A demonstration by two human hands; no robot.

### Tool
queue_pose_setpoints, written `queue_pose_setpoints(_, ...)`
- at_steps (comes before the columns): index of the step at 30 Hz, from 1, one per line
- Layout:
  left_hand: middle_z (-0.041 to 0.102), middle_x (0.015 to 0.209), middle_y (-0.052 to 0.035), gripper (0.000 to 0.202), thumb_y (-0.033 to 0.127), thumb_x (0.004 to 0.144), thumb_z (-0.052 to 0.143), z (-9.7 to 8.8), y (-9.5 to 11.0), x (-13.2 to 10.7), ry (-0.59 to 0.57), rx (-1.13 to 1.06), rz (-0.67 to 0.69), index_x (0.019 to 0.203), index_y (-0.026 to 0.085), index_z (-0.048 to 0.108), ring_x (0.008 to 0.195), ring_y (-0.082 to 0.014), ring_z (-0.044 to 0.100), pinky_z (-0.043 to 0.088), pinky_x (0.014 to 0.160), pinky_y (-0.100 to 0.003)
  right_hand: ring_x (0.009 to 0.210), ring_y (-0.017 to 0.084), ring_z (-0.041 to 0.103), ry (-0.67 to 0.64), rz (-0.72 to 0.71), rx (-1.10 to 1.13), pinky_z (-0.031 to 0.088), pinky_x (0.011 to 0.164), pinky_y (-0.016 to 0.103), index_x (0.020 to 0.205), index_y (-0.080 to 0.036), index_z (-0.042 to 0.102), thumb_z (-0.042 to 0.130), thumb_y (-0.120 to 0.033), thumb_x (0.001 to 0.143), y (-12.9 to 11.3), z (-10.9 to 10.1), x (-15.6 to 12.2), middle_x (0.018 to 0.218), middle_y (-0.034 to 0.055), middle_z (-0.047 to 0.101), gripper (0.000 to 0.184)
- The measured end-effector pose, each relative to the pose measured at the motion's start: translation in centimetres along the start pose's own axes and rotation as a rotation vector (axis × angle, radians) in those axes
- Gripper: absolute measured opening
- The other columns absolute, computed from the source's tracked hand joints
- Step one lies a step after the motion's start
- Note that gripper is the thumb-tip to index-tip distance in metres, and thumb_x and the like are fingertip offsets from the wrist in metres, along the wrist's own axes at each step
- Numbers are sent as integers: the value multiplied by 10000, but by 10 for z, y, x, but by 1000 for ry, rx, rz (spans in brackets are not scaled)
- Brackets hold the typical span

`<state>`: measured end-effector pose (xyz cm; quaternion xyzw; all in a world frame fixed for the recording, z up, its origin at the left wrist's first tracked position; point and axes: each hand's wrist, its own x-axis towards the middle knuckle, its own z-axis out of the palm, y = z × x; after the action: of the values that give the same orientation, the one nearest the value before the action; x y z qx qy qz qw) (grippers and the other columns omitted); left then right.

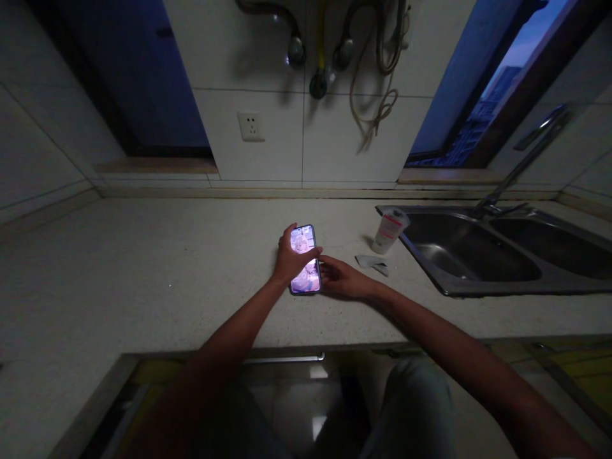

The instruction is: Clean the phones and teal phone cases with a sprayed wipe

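A smartphone (306, 278) with a lit screen lies on the pale countertop (143, 255), its picture too small to make out. My left hand (289, 260) reaches across it from the left. Its fingers are at the phone's left edge and its thumb crosses the screen to the right edge, so the grip spans the phone. Beside the right edge, my right hand (342, 278) rests low on the counter, fingers loosely bent and slightly apart, their tips at or against the phone's side. Some of those fingertips are hard to see in the dim light.
Right of the hands stand a clear plastic cup (390, 231) with red print and a crumpled wrapper-like scrap (371, 262). Farther right are a double steel sink (471, 255) and a faucet (521, 159). A wall socket (251, 126) and hoses (382, 57) are behind.
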<state>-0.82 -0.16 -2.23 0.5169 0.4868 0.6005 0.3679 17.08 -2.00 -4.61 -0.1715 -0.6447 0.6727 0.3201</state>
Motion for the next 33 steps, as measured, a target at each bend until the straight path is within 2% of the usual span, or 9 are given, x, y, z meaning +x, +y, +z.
queue_pose_setpoints(5, 586, 1312, -102, 829, 171, 478, 928, -2, 8, -2, 28, -91, -20, 1235, 271, 605, 1252, -335, 536, 445, 1040, -468, 880, 135, 642, 5, 38, 9, 544, 797, 283, 1431, -219, 460, 747, -120, 774, -1, -2, -2, 1038, 48, 667, 724)
queue_pose_setpoints(8, 577, 1333, -98, 801, 156, 508, 903, -3, 12, -3, 0, -79, 45, 1236, 266, 589, 1294, -324, 507, 407, 1085, -464, 847, 126, 638, -4, 32, 20, 543, 789, 285, 1440, -217, 449, 734, -102, 776, -2, -1, -3, 1011, 38, 662, 732)
queue_pose_setpoints(11, 563, 1357, -100, 809, 178, 541, 891, -3, 13, -4, -23, -19, 98, 1272, 266, 555, 1313, -317, 495, 374, 1116, -464, 816, 119, 628, -9, 32, 21, 532, 747, 265, 1428, -209, 463, 731, -114, 785, -4, 1, -2, 969, 27, 659, 703)
queue_pose_setpoints(17, 559, 1358, -108, 837, 227, 521, 925, -3, 12, -6, 25, -33, 49, 1272, 265, 559, 1299, -326, 506, 413, 1081, -451, 845, 126, 617, 21, 21, -24, 521, 754, 265, 1365, -210, 516, 748, -155, 783, -4, 0, -1, 968, 29, 658, 629)
queue_pose_setpoints(22, 553, 1358, -106, 867, 311, 548, 933, -3, 12, -5, 53, -35, 55, 1307, 249, 518, 1289, -295, 523, 398, 1099, -421, 830, 112, 614, 25, 13, 15, 497, 755, 253, 1332, -209, 530, 782, -166, 776, 0, -4, -3, 947, 12, 652, 612)
queue_pose_setpoints(27, 582, 1280, -108, 913, 377, 578, 924, -4, 9, -2, 55, -70, -21, 1360, 237, 473, 1167, -260, 595, 445, 1040, -391, 791, 99, 627, 37, 63, 85, 479, 727, 233, 1304, -205, 549, 812, -193, 767, -2, -6, -3, 909, -7, 656, 598)
queue_pose_setpoints(30, 602, 1206, -89, 850, 340, 599, 904, -3, 4, 2, 72, -160, -71, 1338, 249, 495, 1072, -237, 634, 487, 966, -378, 776, 110, 645, 76, 89, 80, 496, 737, 254, 1268, -197, 561, 803, -215, 779, -5, -6, -2, 904, -2, 680, 546)
queue_pose_setpoints(33, 651, 1079, -61, 807, 304, 575, 898, -2, 2, 4, 39, -269, -124, 1288, 232, 527, 945, -210, 659, 517, 878, -359, 752, 122, 655, 118, 96, 93, 504, 720, 266, 1187, -190, 581, 807, -180, 728, -4, -6, -1, 880, -6, 694, 512)
